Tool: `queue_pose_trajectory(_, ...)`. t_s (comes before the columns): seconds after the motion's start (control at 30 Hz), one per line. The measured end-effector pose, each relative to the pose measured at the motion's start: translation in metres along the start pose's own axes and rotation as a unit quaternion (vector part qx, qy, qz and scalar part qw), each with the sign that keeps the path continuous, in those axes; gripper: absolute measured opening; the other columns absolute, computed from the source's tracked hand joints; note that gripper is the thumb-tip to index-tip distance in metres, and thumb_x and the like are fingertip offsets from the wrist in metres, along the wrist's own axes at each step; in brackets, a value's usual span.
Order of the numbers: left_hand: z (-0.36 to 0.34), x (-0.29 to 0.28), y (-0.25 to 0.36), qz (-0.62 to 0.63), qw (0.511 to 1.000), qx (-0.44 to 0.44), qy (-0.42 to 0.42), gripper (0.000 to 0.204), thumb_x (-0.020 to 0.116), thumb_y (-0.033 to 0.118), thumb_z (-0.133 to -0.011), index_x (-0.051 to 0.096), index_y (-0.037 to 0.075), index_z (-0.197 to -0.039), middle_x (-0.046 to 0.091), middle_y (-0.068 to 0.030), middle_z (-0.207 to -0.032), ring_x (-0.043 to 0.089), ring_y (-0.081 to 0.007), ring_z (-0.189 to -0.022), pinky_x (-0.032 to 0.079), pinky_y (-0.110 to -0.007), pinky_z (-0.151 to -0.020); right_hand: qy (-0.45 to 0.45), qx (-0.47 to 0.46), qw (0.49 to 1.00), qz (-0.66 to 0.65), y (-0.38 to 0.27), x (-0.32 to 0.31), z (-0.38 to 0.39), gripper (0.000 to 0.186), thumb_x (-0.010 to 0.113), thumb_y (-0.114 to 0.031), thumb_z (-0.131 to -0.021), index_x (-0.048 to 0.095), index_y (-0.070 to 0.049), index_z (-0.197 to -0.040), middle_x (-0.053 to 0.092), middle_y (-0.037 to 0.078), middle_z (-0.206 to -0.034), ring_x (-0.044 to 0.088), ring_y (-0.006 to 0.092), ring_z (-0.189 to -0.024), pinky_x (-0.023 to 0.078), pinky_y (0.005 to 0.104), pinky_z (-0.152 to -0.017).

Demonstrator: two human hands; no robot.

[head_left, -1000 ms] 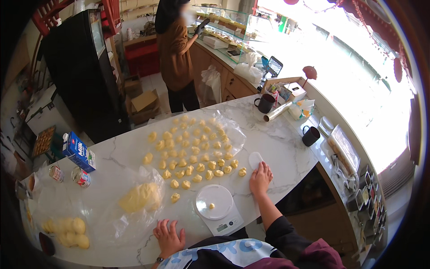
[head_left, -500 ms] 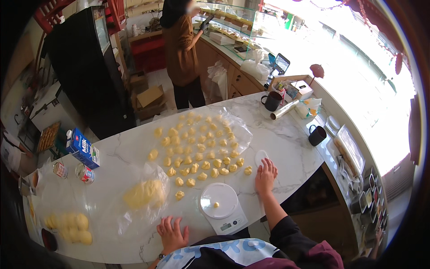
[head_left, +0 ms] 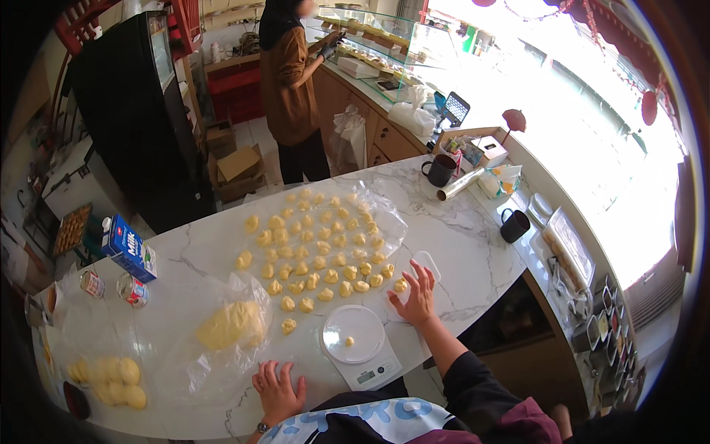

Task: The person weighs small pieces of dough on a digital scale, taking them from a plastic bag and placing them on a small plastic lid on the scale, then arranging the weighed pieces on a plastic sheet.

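My left hand [head_left: 279,390] rests on the marble counter near its front edge, fingers spread and holding nothing. My right hand [head_left: 416,297] has its fingers apart, beside a small lump of yellow dough [head_left: 400,284] at the right end of the rows. Under and beyond that hand lies a pale, flat, translucent piece [head_left: 427,260], partly covered. Between my hands stands a white kitchen scale [head_left: 353,325] bearing one tiny bit of dough [head_left: 350,341]. Several dough lumps [head_left: 324,246] sit in rows behind it, many under clear plastic. A larger dough mass [head_left: 231,325] lies in a plastic bag to the left.
Smooth dough balls [head_left: 111,381] lie under plastic at the left, near a blue milk carton [head_left: 129,248] and two cans [head_left: 132,289]. Dark mugs [head_left: 515,225] and a foil-like roll [head_left: 460,184] are at the right. A person [head_left: 288,96] stands beyond the counter.
My right hand has shifted left toward the end dough lump, its fingers more spread, uncovering more of the translucent piece. My left hand stays on the counter. The other person has brought their hands together.
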State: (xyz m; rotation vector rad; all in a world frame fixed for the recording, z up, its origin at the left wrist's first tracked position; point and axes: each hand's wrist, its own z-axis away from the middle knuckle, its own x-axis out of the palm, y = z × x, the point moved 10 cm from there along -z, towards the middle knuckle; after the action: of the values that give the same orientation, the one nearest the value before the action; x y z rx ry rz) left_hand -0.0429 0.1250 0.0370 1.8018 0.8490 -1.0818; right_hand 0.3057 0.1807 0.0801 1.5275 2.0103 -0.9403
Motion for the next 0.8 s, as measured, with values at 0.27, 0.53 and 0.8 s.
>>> queue_pose_trajectory(0.27, -0.001, -0.003, -0.001, 0.0, 1.0, -0.003, 0.003, 0.044, 0.064, 0.034, -0.079, 0.052, 0.011, -0.115, 0.044, -0.0155, -0.117, 0.037, -0.0365, -0.117, 0.027, -0.054, -0.095, -0.153, 0.038, 0.966, 0.203, -0.007, 0.04, -0.031, 0.076, 0.049, -0.06, -0.086, 0.033, -0.015, -0.145, 0.028, 0.009, -0.151, 0.007, 0.0293, -0.144, -0.007, 0.0557, -0.111)
queue_pose_trajectory(0.53, 0.001, -0.003, -0.004, 0.013, 1.0, -0.01, 0.0, 0.042, 0.065, 0.034, -0.08, 0.054, 0.013, -0.114, 0.044, -0.0146, -0.117, 0.037, -0.0356, -0.119, 0.027, -0.052, -0.095, -0.309, 0.036, 0.941, 0.132, -0.028, 0.08, -0.031, 0.074, 0.026, -0.062, -0.093, 0.025, -0.012, -0.148, 0.021, 0.004, -0.155, 0.002, 0.0259, -0.145, -0.013, 0.0576, -0.11)
queue_pose_trajectory(0.8, 0.0, -0.006, -0.005, 0.025, 0.999, -0.024, 0.002, 0.041, 0.065, 0.035, -0.08, 0.056, 0.013, -0.113, 0.044, -0.0136, -0.117, 0.037, -0.0342, -0.119, 0.027, -0.051, -0.095, -0.423, 0.033, 0.905, 0.036, -0.055, 0.094, -0.031, 0.074, 0.018, -0.06, -0.095, 0.015, -0.01, -0.15, 0.012, 0.006, -0.157, -0.005, 0.0264, -0.145, -0.015, 0.0565, -0.109)
